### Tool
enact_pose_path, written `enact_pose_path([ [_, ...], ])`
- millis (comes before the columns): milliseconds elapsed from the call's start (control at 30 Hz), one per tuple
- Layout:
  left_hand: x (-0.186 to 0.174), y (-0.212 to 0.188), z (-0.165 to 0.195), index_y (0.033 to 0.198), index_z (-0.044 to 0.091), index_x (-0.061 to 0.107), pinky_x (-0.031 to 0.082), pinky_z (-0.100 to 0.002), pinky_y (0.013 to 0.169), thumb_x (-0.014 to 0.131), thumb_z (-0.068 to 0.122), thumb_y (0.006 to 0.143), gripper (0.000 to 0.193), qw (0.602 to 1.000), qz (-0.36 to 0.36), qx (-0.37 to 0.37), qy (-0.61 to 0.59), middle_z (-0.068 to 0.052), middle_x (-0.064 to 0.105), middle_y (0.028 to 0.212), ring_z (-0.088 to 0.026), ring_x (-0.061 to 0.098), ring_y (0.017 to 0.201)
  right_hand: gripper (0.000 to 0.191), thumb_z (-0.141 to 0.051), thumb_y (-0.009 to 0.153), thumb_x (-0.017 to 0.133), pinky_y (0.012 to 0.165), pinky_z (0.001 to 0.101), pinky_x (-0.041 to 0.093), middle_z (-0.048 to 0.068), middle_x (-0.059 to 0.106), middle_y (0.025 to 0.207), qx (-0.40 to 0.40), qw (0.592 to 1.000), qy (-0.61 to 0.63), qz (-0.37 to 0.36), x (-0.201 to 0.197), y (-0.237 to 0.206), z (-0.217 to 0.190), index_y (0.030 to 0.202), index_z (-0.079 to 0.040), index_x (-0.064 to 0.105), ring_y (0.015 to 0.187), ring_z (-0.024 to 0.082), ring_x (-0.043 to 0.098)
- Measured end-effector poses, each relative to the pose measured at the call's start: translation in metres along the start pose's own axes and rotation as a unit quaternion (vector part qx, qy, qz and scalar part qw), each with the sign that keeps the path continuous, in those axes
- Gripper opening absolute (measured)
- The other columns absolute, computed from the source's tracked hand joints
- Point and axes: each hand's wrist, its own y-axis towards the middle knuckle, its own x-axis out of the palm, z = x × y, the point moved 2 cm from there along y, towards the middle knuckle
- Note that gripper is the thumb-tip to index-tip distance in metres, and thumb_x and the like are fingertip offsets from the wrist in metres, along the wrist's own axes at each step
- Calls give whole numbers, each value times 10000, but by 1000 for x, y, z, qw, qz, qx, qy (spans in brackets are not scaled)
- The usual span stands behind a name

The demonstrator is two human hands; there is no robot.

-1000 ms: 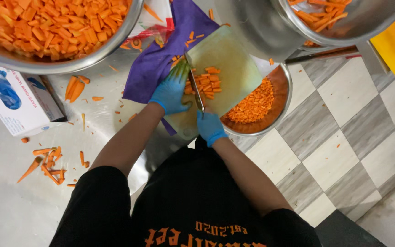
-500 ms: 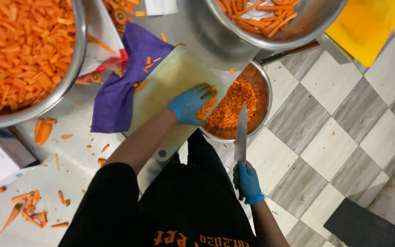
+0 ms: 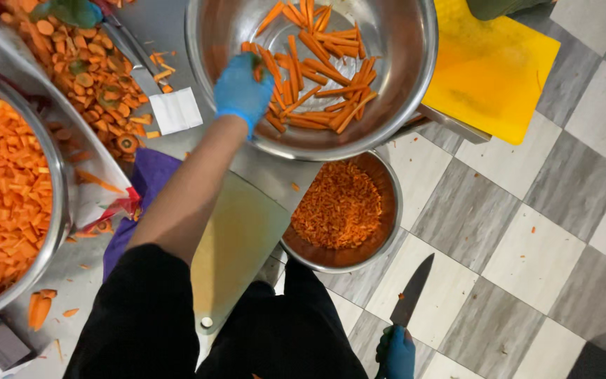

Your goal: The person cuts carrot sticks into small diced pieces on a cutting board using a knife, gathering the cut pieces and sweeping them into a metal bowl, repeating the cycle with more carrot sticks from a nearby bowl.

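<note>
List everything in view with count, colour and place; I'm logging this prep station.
large steel bowl: one, silver, top centre
carrot sticks: many, orange, inside it
small steel bowl: one, silver, below the large bowl
diced carrot: heap, orange, inside it
cutting board: one, pale green, centre
cloth: one, purple, under the board
big bowl of chopped carrot: one, orange fill, left edge
yellow board: one, top right
knife: one, dark blade, in right hand
left hand: blue glove, on the sticks
right hand: blue glove, bottom edge

Left hand (image 3: 243, 90) among carrot sticks (image 3: 317, 70), knife (image 3: 412, 291) in right hand (image 3: 398, 353)
</note>
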Motion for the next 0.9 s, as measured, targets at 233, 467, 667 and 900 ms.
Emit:
enact_pose_path([
  [233,91,106,5,1167,42,678,516,-426,984,727,631,814,689,954,-180,-201,130,-175,680,1195,-339,660,1108,334,-342,1054,455,342,341,248,37,369,548,14,1000,-3,-2,9,54,-50,926,-45,534,369,154,337],
  [467,161,100,50,1316,61,588,540,-438,1021,858,417,749,722,960,-132,-202,143,-180,688,1277,-354,661,1195,317,-322,1048,471,372,340,301,46,432,579,43,998,-42,14,9,70,-82,955,-34,564,406,159,392],
  [667,161,101,54,1295,97,683,579,-441,958,709,266,829,497,936,-305,-176,-22,-196,732,1259,-364,723,1149,324,-323,1042,470,394,339,365,42,466,594,35,997,-66,-6,6,75,-81,947,-30,572,427,157,440],
  [900,134,78,80,1407,1,549,507,-432,1011,745,185,795,668,940,-313,94,-102,-259,623,1321,-401,619,1210,315,-320,1048,460,402,335,363,38,472,606,41,998,-39,3,-1,80,-75,939,-46,570,442,150,440],
])
